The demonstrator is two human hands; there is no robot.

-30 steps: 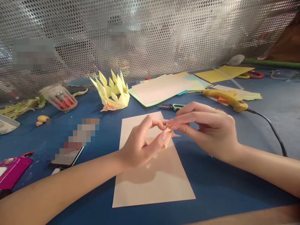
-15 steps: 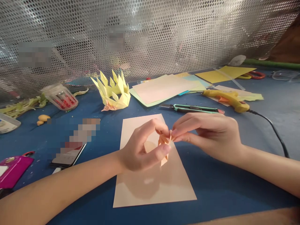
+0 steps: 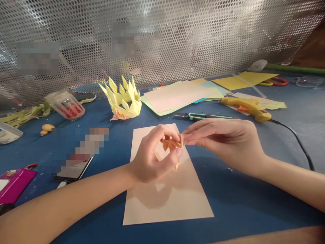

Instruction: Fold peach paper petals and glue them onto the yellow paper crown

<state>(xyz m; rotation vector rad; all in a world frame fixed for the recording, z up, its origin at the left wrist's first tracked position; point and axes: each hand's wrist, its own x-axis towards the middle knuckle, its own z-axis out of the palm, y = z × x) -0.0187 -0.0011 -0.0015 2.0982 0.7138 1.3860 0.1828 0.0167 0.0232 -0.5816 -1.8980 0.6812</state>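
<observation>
My left hand [image 3: 156, 154] pinches a small peach-coloured folded paper flower [image 3: 172, 143] between thumb and fingers. On its right side, my right hand [image 3: 223, 142] grips one petal edge with thumb and fingertips. Part of the flower is hidden behind my left fingers, and a pointed tip shows below the thumb. Both hands are held above a pale pink paper sheet [image 3: 165, 203] lying on the blue table. Beyond them stands a yellow folded-paper crown [image 3: 129, 108] with a similar peach paper flower [image 3: 118, 115] at its front.
A utility knife [image 3: 203, 116] and a yellow glue gun [image 3: 248, 105] with a black cord lie behind my right hand. Stacked coloured paper [image 3: 175, 96] is at the back. Leftwards are a phone [image 3: 76, 167], a jar [image 3: 66, 105] and a magenta packet [image 3: 16, 183]. Perforated metal mesh [image 3: 162, 40] rises behind.
The paper flower has been turned between my hands, so its pleated petals now show left of my fingertips. My right hand has shifted slightly up and left.
</observation>
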